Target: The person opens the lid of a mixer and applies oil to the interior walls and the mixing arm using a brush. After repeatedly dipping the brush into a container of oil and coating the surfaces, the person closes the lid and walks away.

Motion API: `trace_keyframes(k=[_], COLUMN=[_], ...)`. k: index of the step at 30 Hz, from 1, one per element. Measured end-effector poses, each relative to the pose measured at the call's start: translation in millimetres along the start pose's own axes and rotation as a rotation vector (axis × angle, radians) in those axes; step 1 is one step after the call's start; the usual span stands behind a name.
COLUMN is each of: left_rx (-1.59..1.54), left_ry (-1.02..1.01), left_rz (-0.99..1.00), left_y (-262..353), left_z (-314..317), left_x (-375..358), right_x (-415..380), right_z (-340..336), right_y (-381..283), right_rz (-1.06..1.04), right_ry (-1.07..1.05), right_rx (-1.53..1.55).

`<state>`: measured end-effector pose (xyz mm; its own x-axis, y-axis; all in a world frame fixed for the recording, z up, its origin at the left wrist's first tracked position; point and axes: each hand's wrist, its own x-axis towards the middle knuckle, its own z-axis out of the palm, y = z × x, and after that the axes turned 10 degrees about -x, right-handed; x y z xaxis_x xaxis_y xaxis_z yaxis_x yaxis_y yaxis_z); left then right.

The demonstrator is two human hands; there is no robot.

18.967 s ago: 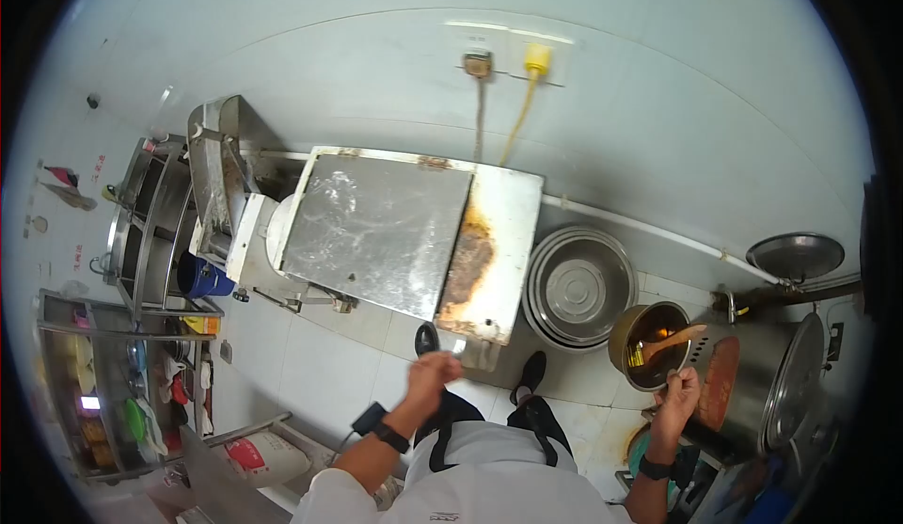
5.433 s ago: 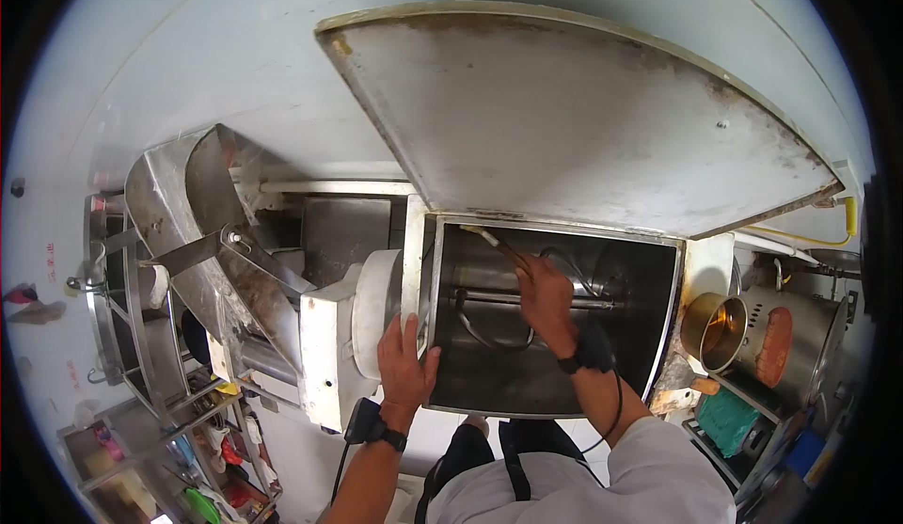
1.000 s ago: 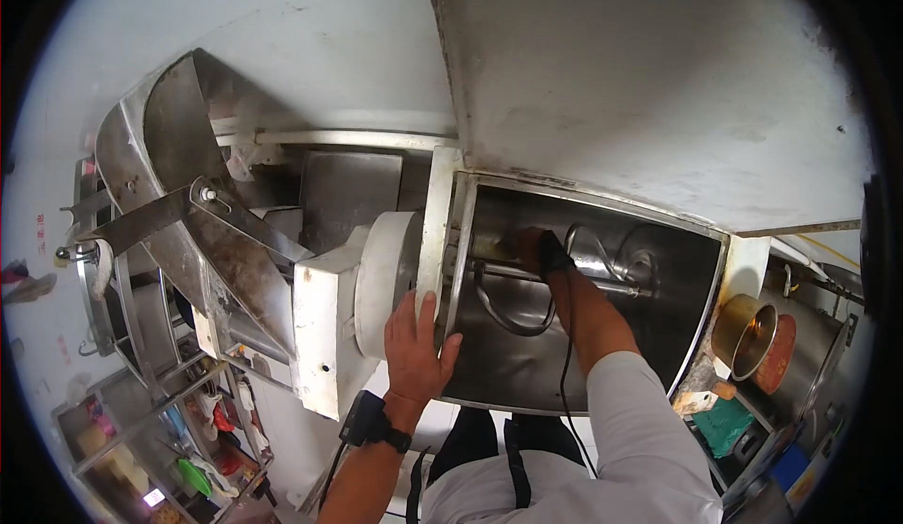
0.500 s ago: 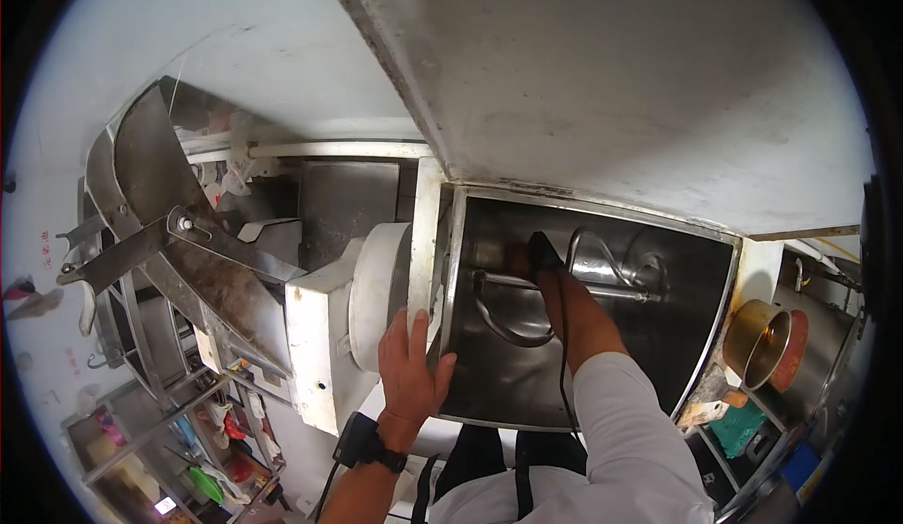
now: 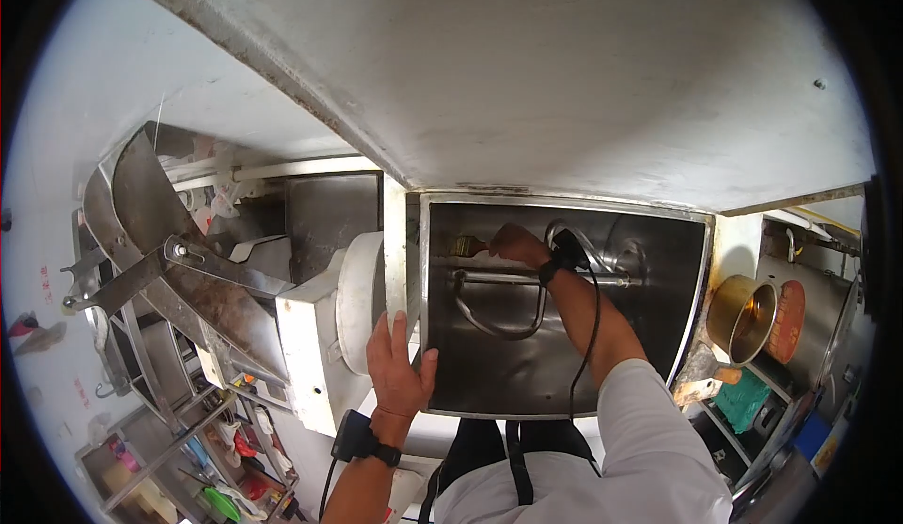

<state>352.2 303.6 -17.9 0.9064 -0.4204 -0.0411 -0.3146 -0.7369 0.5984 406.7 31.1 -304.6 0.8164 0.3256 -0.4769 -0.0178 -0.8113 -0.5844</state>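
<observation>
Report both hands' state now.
Left hand: open, resting by the mixer tub's edge.
Right hand: closed on a brush inside the tub.

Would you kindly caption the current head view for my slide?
Right hand holding a brush inside an open mixer, left hand at its frame, a pot nearby.
</observation>
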Motion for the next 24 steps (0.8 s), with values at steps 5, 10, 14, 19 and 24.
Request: trace_keyframes(k=[5,10,14,19,24], left_rx=[-0.004,0.028,0.003,0.004,0.027], left_ry=[-0.004,0.007,0.019,0.023,0.010], left_rz=[-0.018,-0.011,-0.012,-0.003,-0.020], left_y=[-1,-2,2,1,-2], left_z=[0,2,1,0,2], left_x=[-1,-3,-1,-1,-4], right_x=[-2,-30,-68,-98,-62], right_z=[-17,-50,-103,-93,-26], right_y=[-52,-82,-109,-87,-121], right_rz=[0.133,0.275,0.217,0.116,0.223], right_ry=[-0.058,0.104,0.054,0.253,0.394], right_rx=[0.020,0.012,0.044,0.343,-0.088])
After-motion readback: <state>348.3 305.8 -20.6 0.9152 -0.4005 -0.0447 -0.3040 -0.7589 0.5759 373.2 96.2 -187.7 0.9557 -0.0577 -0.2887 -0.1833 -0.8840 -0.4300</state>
